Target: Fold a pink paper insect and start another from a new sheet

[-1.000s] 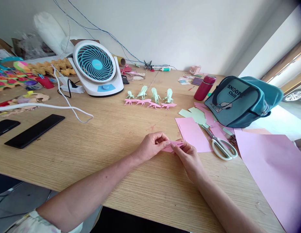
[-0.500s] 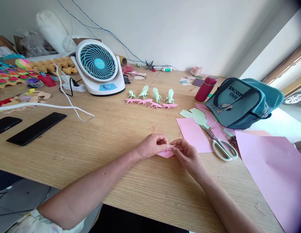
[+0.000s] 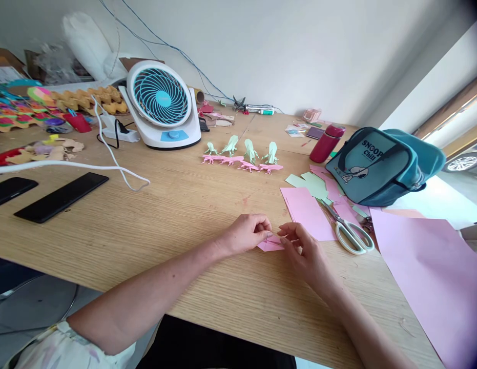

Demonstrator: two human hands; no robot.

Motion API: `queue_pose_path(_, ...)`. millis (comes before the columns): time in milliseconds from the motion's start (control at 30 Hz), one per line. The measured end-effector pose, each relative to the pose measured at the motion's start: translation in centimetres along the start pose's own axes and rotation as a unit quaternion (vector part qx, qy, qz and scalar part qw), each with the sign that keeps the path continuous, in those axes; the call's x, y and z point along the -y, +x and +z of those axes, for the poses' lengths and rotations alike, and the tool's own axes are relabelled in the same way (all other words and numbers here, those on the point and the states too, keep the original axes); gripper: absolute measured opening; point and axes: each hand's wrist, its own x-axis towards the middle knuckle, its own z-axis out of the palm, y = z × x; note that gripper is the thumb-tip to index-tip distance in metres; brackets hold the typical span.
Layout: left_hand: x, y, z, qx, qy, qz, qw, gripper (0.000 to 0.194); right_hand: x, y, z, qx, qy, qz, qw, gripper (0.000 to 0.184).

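A small folded piece of pink paper [image 3: 271, 244] is pinched between both hands, just above or on the wooden table [image 3: 177, 205]. My left hand [image 3: 249, 233] grips its left side with thumb and bent fingers. On the right side, my right hand [image 3: 303, 250] pinches the paper's edge between thumb and fingertips. Fingers cover part of the folds. Beyond the hands stand several folded pink paper figures [image 3: 248, 166] in a row, with several light green paper figures [image 3: 250, 151] behind them.
Right of my hands lie pink sheets [image 3: 309, 212], green paper scraps [image 3: 313, 183], scissors [image 3: 351, 233] and a large pink sheet [image 3: 426, 271]. A red bottle [image 3: 327, 143] and teal bag [image 3: 376, 166] stand behind. Leftward are a fan [image 3: 161, 102], white cable [image 3: 69, 165] and black phone-like slab [image 3: 63, 197].
Both hands have shifted slightly right in the view with the pink paper. The fingertips are a little farther apart, and more of the paper's upper folds shows. The view has tilted slightly.
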Motion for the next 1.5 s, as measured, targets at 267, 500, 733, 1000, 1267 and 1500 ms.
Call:
queue_pose_path(267, -1.0, -0.6, 0.9, -0.016, 0.005, 0.011, 1.0, 0.005, 1.3, -2.0, -1.0, -0.023, -0.301, -0.255, 0.919, 0.015)
queue_pose_path(500, 0.0, -0.9, 1.5, 0.0, 0.097, 0.054, 0.994, 0.008, 1.0, -1.6, -0.2, 0.081, -0.316, -0.284, 0.902, 0.02)
queue_pose_path(733, -0.1, -1.1, 1.3, 0.015, 0.216, 0.164, 0.962, 0.012, 1.3, -1.4, 0.0, 0.098, -0.253, -0.267, 0.925, 0.027)
queue_pose_path(1000, 0.1, -3.6, 0.2, 0.043, 0.257, 0.244, 0.934, 0.017, 1.1, -1.6, 0.0, 0.086, -0.224, -0.247, 0.939, 0.029)
queue_pose_path(1267, 0.7, -4.1, 0.8, -0.025, 0.385, 0.328, 0.862, 0.018, 0.8, -1.7, 0.1, 0.066, -0.184, -0.222, 0.955, 0.022)
queue_pose_path(1500, 1.1, -4.6, 0.8, -0.043, 0.427, 0.339, 0.837, 0.015, 0.9, -1.8, -0.1, 0.058, -0.213, -0.257, 0.941, 0.019)
